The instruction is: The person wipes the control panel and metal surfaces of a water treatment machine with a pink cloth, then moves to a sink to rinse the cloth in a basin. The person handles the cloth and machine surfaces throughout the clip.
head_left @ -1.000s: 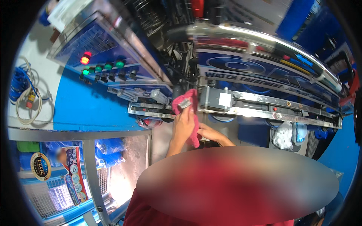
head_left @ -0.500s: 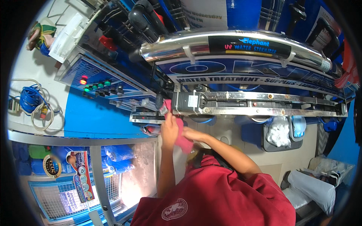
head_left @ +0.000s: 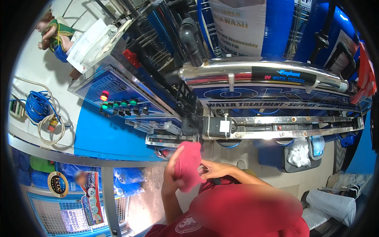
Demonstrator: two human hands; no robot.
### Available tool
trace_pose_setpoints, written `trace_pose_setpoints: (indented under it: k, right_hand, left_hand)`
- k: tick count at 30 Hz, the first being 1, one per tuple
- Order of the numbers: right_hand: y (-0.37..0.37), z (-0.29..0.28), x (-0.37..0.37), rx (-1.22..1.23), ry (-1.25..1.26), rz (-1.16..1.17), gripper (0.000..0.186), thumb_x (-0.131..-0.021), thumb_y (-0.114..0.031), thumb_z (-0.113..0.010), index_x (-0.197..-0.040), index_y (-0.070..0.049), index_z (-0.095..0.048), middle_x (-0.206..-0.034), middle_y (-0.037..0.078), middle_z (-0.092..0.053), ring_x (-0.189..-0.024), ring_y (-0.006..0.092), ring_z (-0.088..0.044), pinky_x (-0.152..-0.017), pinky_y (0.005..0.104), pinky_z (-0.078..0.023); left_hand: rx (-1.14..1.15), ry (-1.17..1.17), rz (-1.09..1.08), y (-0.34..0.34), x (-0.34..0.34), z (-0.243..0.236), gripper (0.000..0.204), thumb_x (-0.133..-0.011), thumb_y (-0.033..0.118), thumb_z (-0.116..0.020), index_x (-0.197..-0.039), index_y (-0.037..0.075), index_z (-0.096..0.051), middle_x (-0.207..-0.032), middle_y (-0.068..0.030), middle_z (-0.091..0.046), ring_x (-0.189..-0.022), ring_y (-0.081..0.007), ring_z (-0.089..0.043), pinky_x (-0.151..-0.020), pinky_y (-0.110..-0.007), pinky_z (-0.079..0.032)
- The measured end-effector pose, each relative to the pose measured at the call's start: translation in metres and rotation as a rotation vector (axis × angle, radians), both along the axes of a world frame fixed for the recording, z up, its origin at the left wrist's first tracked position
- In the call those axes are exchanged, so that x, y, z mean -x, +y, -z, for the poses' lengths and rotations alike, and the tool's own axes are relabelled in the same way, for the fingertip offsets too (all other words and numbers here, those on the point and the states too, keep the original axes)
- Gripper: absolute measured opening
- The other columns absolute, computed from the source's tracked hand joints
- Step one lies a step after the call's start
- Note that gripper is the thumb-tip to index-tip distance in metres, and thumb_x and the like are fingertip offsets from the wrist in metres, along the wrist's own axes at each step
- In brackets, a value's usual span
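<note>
A crumpled pinkish-red cloth is held up in front of my chest. My left hand grips it from the left, with the cloth draped over part of the fingers. At the cloth's right edge is my right hand, its curled fingertips pinching or touching the fabric. Just beyond the cloth are the metal frame's near left end and a black pipe fitting.
A control panel with lit red and green lamps stands to the left. A shiny steel sterilizer tube spans the far side above a metal rail. A dark blue bin sits below right. Coiled blue cable hangs at far left.
Both hands have drawn back from the frame's left end toward my body, bringing the cloth along. The cloth is now bunched and spread over the left hand. The view has shifted.
</note>
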State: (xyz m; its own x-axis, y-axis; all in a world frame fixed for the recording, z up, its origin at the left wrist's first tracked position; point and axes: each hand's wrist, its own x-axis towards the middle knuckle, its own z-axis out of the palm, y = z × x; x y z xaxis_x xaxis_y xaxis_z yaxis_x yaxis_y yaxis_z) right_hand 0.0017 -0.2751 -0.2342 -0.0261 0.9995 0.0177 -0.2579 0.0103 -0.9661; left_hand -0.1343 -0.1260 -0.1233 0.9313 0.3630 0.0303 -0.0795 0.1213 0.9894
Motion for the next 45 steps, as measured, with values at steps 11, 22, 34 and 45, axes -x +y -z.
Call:
trace_pose_setpoints:
  k: [11, 22, 34, 45]
  right_hand:
    - [-0.047, -0.133, -0.024, -0.481, -0.79, 1.128, 0.044, -0.1, -0.029, -0.053, -0.134, -0.001, -0.053, -0.132, 0.016, -0.058, -0.12, 0.0331, -0.057, -0.105, 0.0473, -0.044]
    - [0.036, -0.209, -0.159, -0.633, -0.664, 1.278, 0.029, -0.097, -0.012, -0.043, -0.117, 0.003, -0.057, -0.117, 0.015, -0.063, -0.114, 0.03, -0.057, -0.099, 0.0416, -0.045]
    - [0.115, -0.238, -0.151, -0.41, -1.27, 1.6, 0.059, -0.087, -0.007, -0.065, -0.133, 0.01, -0.032, -0.119, 0.036, -0.053, -0.101, 0.0536, -0.059, -0.08, 0.0529, -0.053]
    - [0.119, -0.244, -0.151, -0.487, -1.488, 1.64, 0.053, -0.084, 0.004, -0.061, -0.135, 0.003, -0.049, -0.132, 0.028, -0.051, -0.119, 0.0482, -0.053, -0.098, 0.048, -0.048]
  left_hand:
    - [-0.669, -0.525, 0.16, -0.014, -0.068, -0.138, 0.079, -0.072, 0.001, -0.079, -0.142, -0.009, -0.045, -0.113, -0.0194, -0.069, -0.101, -0.0238, -0.069, -0.092, -0.031, -0.051]
    - [-0.321, -0.335, 0.155, 0.002, -0.131, -0.113, 0.021, -0.094, 0.006, -0.064, -0.112, -0.004, -0.066, -0.087, -0.0057, -0.069, -0.076, -0.0085, -0.062, -0.071, -0.025, -0.05]
    - [0.017, -0.485, -0.031, 0.031, -0.167, -0.093, 0.045, -0.099, 0.004, -0.055, -0.142, -0.004, -0.043, -0.133, -0.01, -0.056, -0.121, -0.0143, -0.054, -0.105, -0.031, -0.043]
    - [-0.05, -0.428, 0.098, 0.057, -0.162, -0.085, 0.049, -0.099, 0.01, -0.058, -0.143, -0.005, -0.042, -0.135, -0.0123, -0.057, -0.123, -0.0159, -0.053, -0.107, -0.032, -0.04]
